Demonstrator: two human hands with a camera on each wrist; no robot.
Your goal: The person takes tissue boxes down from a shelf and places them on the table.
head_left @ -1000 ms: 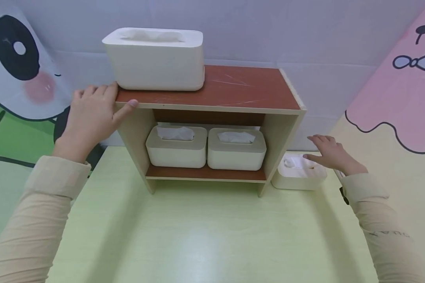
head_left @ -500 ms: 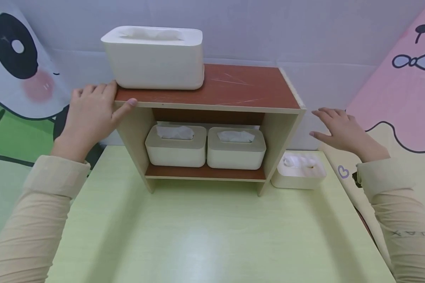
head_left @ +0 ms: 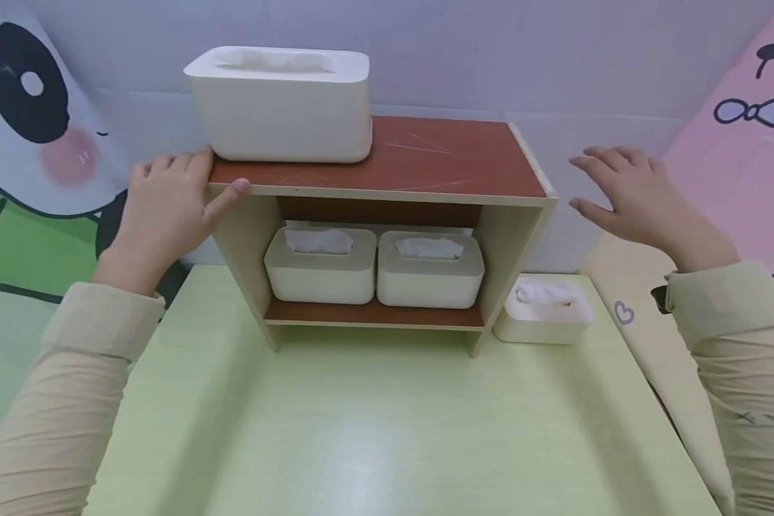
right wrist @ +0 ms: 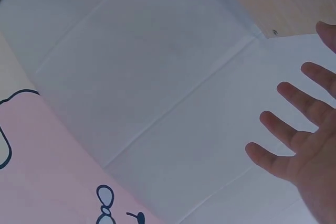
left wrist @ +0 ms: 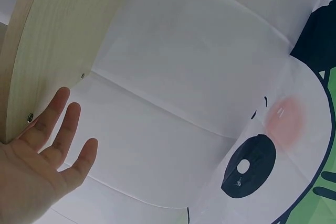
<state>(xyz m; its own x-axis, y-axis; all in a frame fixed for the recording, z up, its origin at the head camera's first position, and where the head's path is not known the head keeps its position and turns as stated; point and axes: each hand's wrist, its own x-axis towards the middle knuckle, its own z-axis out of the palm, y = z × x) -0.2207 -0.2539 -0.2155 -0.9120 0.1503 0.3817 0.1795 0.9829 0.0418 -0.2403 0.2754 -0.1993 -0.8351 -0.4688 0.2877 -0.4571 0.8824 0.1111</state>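
I view the shelf [head_left: 471,161] lengthwise across: left hand [head_left: 165,215], nearer, loosely extended, rests unclasped against its left end; right hand [head_left: 648,204], spread, empty, off its right.

My left hand [left wrist: 42,166], loosely spread, is at the lower end of a pale wooden panel [left wrist: 60,30], near its two screws [left wrist: 30,117]. Beyond is a creased white sheet [left wrist: 168,72], printed with a black eye [left wrist: 258,153] and pink cheek [left wrist: 286,124].

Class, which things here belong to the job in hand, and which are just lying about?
Likely job:
shelf, touched by left hand
top tissue box
inner left tissue box
inner right tissue box
tabletop tissue box

Apparently background:
pink cartoon print
cartoon eye
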